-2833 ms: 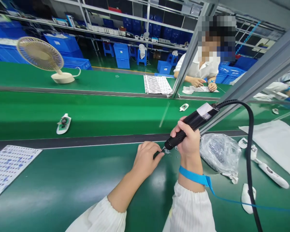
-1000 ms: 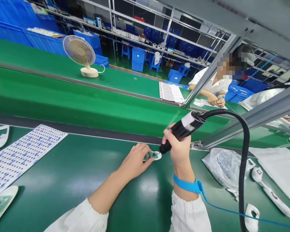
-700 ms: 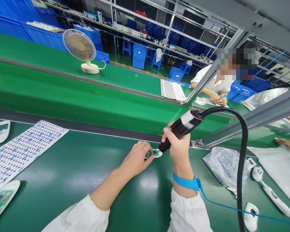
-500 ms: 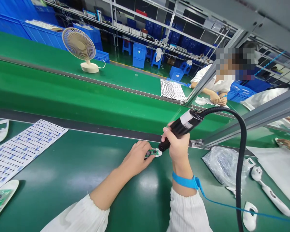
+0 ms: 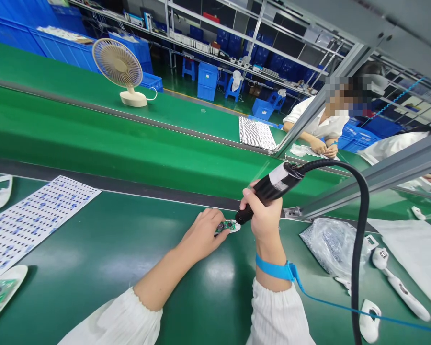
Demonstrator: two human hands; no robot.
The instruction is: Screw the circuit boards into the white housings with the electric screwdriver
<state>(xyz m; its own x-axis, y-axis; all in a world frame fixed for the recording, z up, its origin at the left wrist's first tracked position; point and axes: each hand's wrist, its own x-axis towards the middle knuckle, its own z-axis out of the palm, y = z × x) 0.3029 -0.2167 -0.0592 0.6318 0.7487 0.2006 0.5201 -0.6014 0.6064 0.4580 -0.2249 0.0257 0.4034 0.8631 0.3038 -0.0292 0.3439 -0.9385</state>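
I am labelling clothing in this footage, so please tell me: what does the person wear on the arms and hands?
The left hand and right hand are bare, without gloves. The left sleeve and right sleeve are white, finely ribbed, with gathered cuffs. A blue strap circles the right wrist; a thin blue cord runs from it to the right.

Electronics factory: green conveyor belt (image 5: 93, 139), parts shelving (image 5: 215, 43).
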